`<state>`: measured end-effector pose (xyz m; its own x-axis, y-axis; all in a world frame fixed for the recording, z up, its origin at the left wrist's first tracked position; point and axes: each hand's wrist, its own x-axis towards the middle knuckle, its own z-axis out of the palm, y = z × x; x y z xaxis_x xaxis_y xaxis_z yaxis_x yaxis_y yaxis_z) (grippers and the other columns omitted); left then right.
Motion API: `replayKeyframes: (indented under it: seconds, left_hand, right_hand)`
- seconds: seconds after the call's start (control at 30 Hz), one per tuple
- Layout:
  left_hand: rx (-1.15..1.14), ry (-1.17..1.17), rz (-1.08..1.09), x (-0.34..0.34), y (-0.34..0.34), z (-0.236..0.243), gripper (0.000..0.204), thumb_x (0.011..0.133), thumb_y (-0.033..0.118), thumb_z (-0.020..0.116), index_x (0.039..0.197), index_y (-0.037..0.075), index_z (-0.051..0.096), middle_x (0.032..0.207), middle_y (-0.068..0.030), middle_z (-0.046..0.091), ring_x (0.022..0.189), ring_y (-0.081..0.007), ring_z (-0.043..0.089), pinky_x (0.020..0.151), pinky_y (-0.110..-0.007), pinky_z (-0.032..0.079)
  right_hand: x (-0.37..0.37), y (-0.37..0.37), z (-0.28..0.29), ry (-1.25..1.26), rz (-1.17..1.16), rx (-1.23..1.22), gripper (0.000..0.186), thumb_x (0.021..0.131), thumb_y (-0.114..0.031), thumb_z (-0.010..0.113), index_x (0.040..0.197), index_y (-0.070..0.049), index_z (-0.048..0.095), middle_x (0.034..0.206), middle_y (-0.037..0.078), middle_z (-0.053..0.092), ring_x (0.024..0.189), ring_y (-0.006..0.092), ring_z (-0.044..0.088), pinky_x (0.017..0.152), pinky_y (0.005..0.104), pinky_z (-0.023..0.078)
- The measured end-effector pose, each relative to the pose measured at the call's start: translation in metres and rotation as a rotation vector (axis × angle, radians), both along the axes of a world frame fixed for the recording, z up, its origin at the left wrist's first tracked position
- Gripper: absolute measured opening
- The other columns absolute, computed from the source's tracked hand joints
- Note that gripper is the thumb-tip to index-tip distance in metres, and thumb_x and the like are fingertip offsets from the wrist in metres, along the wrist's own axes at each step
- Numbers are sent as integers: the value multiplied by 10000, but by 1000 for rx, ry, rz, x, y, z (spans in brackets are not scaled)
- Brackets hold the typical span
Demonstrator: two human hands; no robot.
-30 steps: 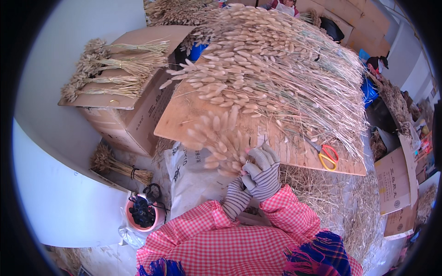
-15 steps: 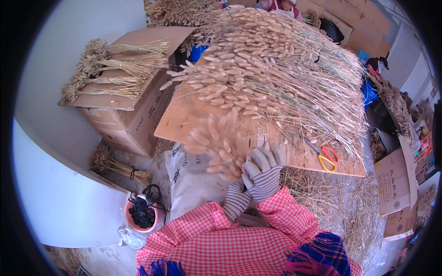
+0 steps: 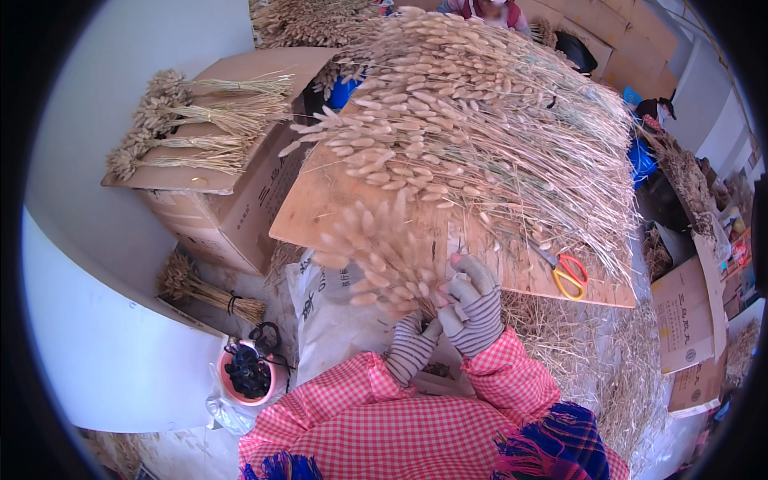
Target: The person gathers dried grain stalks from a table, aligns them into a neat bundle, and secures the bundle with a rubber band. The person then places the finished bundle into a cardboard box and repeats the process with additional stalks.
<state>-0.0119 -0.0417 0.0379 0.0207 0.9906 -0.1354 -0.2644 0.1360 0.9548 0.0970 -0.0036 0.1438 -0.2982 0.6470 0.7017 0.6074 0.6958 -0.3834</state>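
My left hand [image 3: 411,349], in a striped glove, is wrapped round the stems of a loose bunch of dried bunny-tail grass [image 3: 384,252]. The fluffy heads fan out up and to the left, slightly blurred, over the board's front edge. Right beside the stems is my right hand [image 3: 475,310], also gloved, its bare fingertips bent in toward the thumb. Whatever is between those fingers is too small to make out. A large heap of the same grass [image 3: 480,120] covers most of the wooden board [image 3: 320,196]. Scissors [image 3: 570,277] with red and yellow handles lie at the board's near right.
Tied bundles [image 3: 228,120] rest on a cardboard box [image 3: 212,212] at the left. Below stands a pink bucket [image 3: 272,384] with black contents, near another bundle [image 3: 212,292]. Straw [image 3: 552,344] litters the floor at right, beside cartons [image 3: 680,320]. A person [image 3: 492,11] is at the far side.
My right hand has shifted a little right, away from the bunch, and its fingers have bent differently. The grass heads have swayed slightly; my left hand keeps its grip. The far person has moved slightly.
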Motion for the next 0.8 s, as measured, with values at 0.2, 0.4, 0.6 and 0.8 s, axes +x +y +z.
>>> replayKeyframes:
  seconds: [0.2,0.4,0.6,0.8]
  left_hand:
    - [37,137,-71,0,-2,7,127,889,91,583,947,-9,635,748,-17,607,672,-84,539,591,-241,444]
    - [-14,68,-65,-6,0,22,127,889,98,595,947,-7,638,771,-21,619,677,-80,544,590,-235,444]
    - [82,-141,83,-7,13,41,130,884,139,642,901,11,642,803,-25,642,652,-42,522,545,-192,406]
    - [-14,-121,-28,5,14,45,238,886,154,646,1069,4,622,823,9,647,671,-42,529,593,-184,425]
  right_hand:
    - [0,1,-14,-56,1,54,232,663,-157,702,864,-104,600,1170,155,533,1055,368,504,919,481,362]
    - [1,-2,-17,48,12,-91,261,664,-179,696,897,-101,606,1178,153,534,993,352,536,882,463,391]
    - [43,-13,-33,-285,46,-816,471,770,-177,637,1215,-57,539,1145,222,576,1042,339,573,887,452,425]
    - [62,-21,-50,324,326,-1211,566,815,-42,546,1372,-80,451,1239,139,540,985,213,573,853,353,484]
